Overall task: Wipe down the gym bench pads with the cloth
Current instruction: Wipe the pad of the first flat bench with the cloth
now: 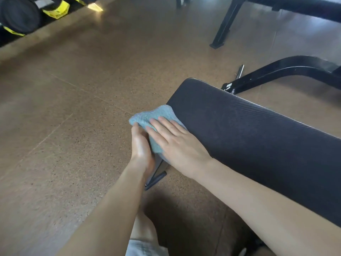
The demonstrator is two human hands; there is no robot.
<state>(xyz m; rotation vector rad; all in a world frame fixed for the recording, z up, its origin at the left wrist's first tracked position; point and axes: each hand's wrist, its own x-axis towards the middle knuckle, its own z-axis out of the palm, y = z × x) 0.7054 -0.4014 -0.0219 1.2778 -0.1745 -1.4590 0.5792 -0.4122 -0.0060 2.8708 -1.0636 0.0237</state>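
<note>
I observe: right grip point(173, 143) flat, fingers spread, pressing blue cloth point(156, 119) onto black bench pad point(239, 130) edge; left grip point(142, 146) clasping cloth's side.

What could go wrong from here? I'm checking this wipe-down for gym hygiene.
1. The cloth sits bunched at the pad's near edge, so most of the pad could get skipped.
2. The right hand lies flat on the cloth without closing on it; the cloth may slip toward the floor.

No text or label can be read anywhere.
</note>
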